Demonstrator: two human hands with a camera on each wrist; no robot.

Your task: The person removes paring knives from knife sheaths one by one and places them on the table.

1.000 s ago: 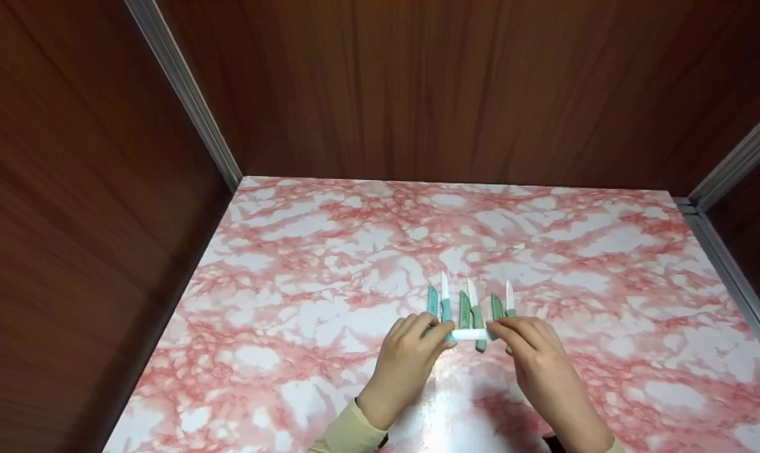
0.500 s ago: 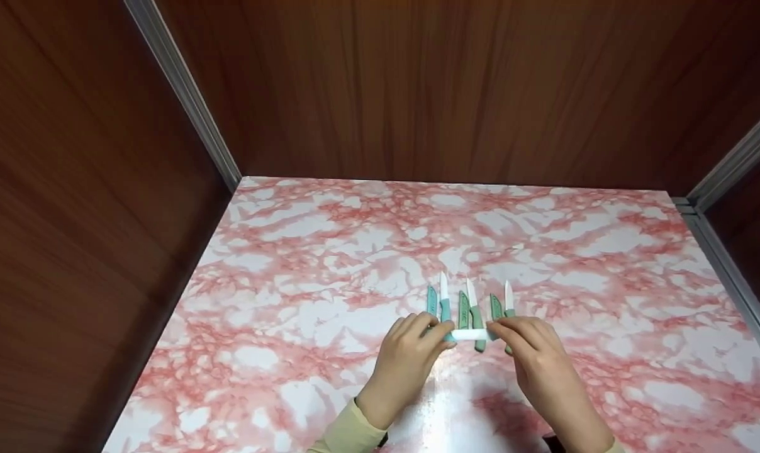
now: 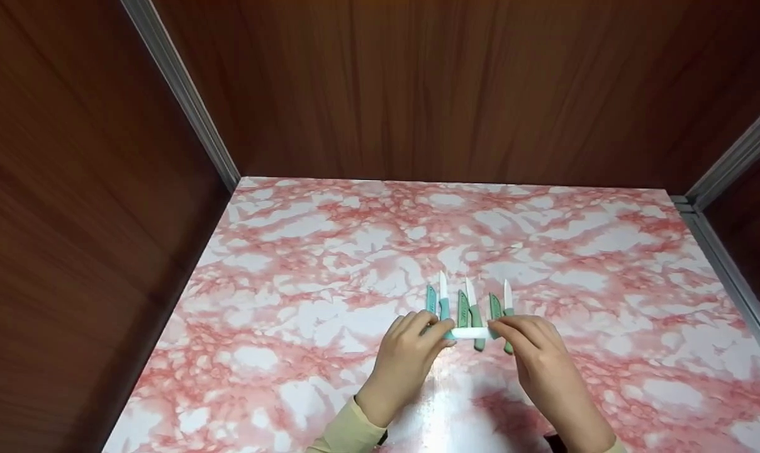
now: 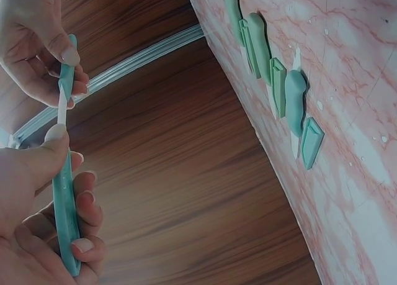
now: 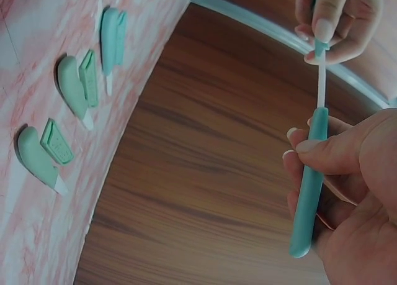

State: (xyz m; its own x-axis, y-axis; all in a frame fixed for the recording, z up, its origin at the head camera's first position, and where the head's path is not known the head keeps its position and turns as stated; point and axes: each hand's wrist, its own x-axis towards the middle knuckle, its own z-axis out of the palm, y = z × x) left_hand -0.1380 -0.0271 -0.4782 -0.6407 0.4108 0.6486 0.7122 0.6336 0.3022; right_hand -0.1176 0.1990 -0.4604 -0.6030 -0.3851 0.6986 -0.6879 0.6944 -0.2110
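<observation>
A paring knife [image 3: 471, 333] with a white blade and teal handle is held level between both hands, above the table's near part. My right hand [image 3: 540, 352] grips its teal handle [image 5: 308, 192], thumb on top. My left hand [image 3: 405, 355] holds a teal piece [image 4: 66, 217] at the other end, which looks like the knife's sheath. Bare blade [image 4: 62, 114] shows between the two hands; the tip is hidden. Just beyond lie a blue knife [image 3: 444, 307] with a blue sheath [image 3: 431, 299], and two green knives [image 3: 477, 333] [image 3: 508, 299] with green sheaths [image 3: 463, 308] [image 3: 495, 306].
The pink-and-white marbled table [image 3: 329, 264] stretches away behind the knives. Dark wood panels [image 3: 418, 94] stand at the back and both sides, with metal strips [image 3: 191, 94] at the corners. The table knives point away from the person, blades uncovered.
The hands and the knife between them stay almost still. The view shifts very slightly; no item on the table has visibly moved.
</observation>
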